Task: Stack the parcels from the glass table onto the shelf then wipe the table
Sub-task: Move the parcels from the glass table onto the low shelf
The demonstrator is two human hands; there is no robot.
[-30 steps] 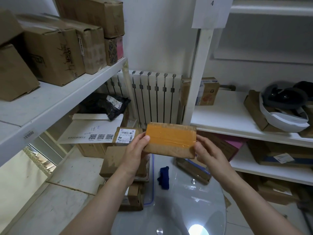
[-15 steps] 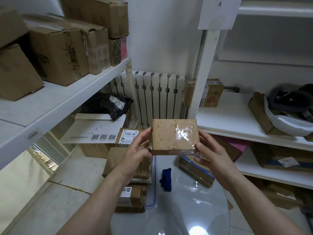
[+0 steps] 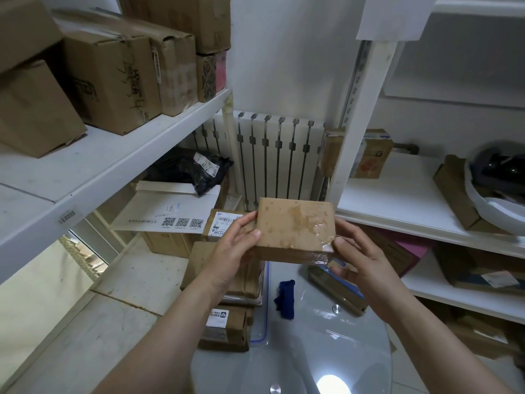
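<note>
A flat brown taped parcel [image 3: 295,227] is held in the air above the round glass table [image 3: 321,354], its broad face turned up. My left hand [image 3: 231,251] grips its left edge and my right hand [image 3: 356,260] grips its right corner. On the table lie a blue cloth [image 3: 285,298], a long parcel [image 3: 338,291] on the right, and a stack of brown parcels [image 3: 224,308] on the left. The white shelf [image 3: 397,206] on the right has a bare stretch just beyond the held parcel.
A left shelf [image 3: 93,166] carries several large cartons [image 3: 113,81]. Below it sit a black bag [image 3: 196,169] and a white envelope [image 3: 167,209]. A radiator [image 3: 272,155] stands at the back. The right shelf holds a small box [image 3: 369,155] and a white-and-black headset [image 3: 500,191].
The parcel has been turned in both hands from its orange-taped side to its broad brown face. It has shifted slightly right, toward the right shelf.
</note>
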